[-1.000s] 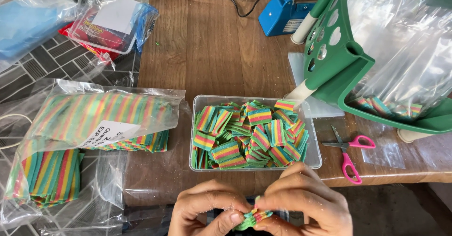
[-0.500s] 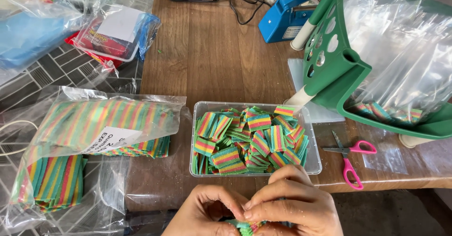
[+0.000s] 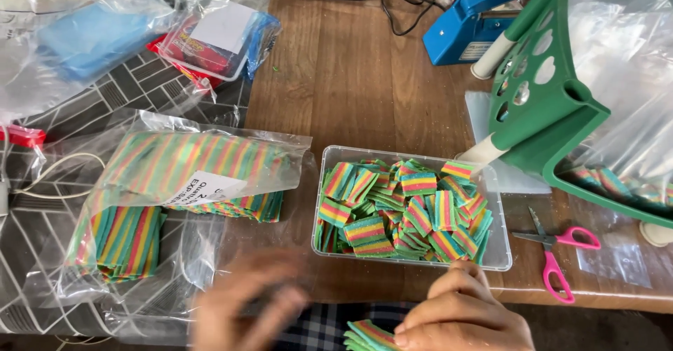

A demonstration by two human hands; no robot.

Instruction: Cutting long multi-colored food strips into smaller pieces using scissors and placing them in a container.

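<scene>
Parted now, the left hand (image 3: 245, 302) blurs open near the bag (image 3: 175, 204); the right hand (image 3: 463, 316) alone grips striped candy (image 3: 368, 335).

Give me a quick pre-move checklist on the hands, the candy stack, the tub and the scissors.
1. Right hand grips the candy stack: ok, fingers closed on it at the table edge.
2. Left hand state: cannot tell, motion-blurred, nothing seen in it.
3. Tub open and within reach: ok, no lid, just beyond the right hand.
4. Tub has room: not ok, candy pieces heaped near the rim.
5. Scissors out of the way: ok, lying right of the tub, untouched.
</scene>
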